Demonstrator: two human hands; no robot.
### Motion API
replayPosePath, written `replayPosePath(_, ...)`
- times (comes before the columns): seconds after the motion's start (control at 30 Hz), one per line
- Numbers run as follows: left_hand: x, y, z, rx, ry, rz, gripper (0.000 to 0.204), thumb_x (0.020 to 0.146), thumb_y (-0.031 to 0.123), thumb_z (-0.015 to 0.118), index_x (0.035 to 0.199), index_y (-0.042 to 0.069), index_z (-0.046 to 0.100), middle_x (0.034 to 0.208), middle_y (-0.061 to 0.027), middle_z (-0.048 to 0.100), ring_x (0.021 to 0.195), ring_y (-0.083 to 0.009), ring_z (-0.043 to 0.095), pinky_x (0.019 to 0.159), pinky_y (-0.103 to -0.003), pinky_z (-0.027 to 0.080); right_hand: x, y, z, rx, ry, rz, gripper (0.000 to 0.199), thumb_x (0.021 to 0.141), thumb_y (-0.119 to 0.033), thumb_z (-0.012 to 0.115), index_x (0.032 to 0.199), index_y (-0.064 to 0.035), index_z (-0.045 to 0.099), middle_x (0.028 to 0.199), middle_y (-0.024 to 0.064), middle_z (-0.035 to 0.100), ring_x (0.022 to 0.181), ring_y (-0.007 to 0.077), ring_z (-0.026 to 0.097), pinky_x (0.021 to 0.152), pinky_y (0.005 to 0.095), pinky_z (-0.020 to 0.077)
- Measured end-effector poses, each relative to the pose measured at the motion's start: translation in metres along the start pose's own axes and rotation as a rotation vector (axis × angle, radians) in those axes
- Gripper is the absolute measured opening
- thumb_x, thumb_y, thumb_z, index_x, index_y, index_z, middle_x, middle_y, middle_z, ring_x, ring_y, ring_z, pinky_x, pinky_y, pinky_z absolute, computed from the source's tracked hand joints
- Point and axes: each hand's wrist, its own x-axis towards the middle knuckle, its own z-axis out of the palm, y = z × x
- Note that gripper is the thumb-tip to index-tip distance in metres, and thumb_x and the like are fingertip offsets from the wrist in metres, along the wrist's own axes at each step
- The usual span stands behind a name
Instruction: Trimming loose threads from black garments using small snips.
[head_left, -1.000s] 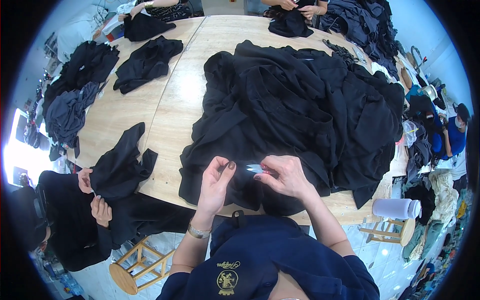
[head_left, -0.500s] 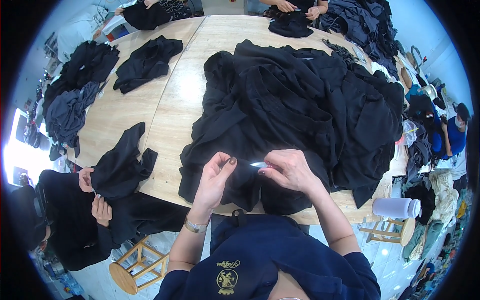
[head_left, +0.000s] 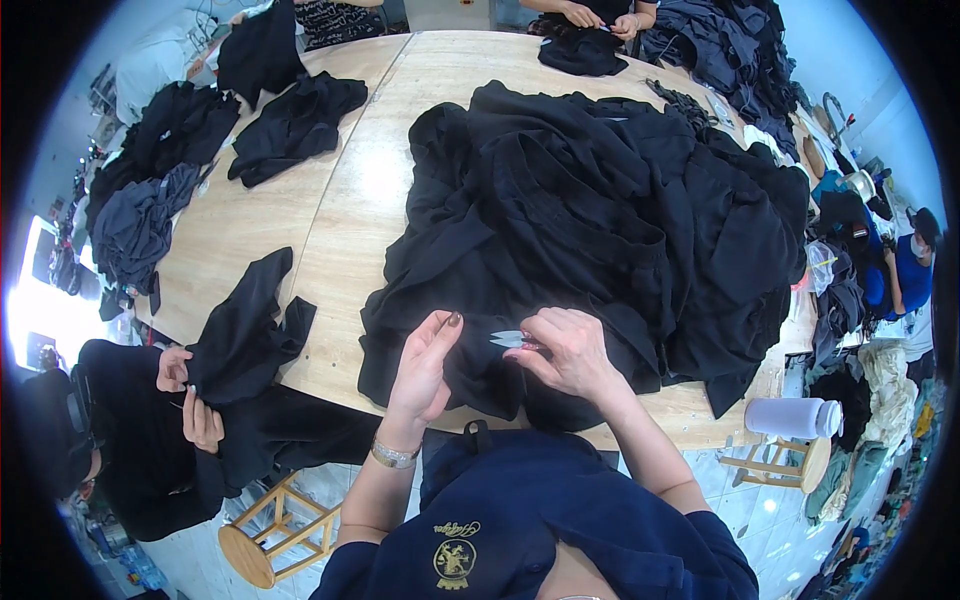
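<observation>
- Since the earlier frame, both hands have kept to the same spot at the near edge of the black garment pile (head_left: 600, 230), and the small snips now show their pale blades more plainly.
- Left hand (head_left: 428, 368) is raised, fingers half curled, pinching a fold of black cloth at the pile's near edge; a metal bracelet (head_left: 393, 456) sits on its wrist.
- Right hand (head_left: 565, 352) is clenched around the small snips (head_left: 508, 339), whose blades point toward the left hand, just above the pile's near hem.
- Pale wooden worktop (head_left: 350, 200) carries the pile; smaller dark garments (head_left: 295, 125) lie well left of the pile.
- White cylindrical bottle (head_left: 795, 417) stands on a wooden stool, right of the pile's near corner.
- Another person's hands (head_left: 190, 395) hold black cloth left of the pile.
</observation>
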Motion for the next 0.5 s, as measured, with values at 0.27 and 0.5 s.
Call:
replayPosePath(0.27,0.0,0.0,0.001,0.045,-0.011,0.029,0.011,0.092,0.016,0.055,0.092,0.005,0.054,0.084,0.0033,0.053,0.08,-0.0021,0.045,0.075,-0.018,0.035,0.001,0.004,0.002,-0.057,0.013,-0.036,0.03,0.077,-0.035,0.068,0.075,-0.0079,0.057,0.063,0.0053,0.054,0.056,0.0213,0.055,0.051,0.0313,0.0412)
replayPosePath(0.5,0.004,-0.003,-0.002,0.057,0.007,0.041,0.011,0.092,0.016,0.055,0.093,0.005,0.054,0.084,0.0033,0.052,0.08,-0.0022,0.045,0.076,-0.018,0.035,-0.006,0.012,0.014,0.645,0.146,0.476,0.027,0.089,-0.028,0.058,0.082,-0.0041,0.048,0.061,0.0028,0.045,0.056,0.0112,0.046,0.054,0.0241,0.0385)
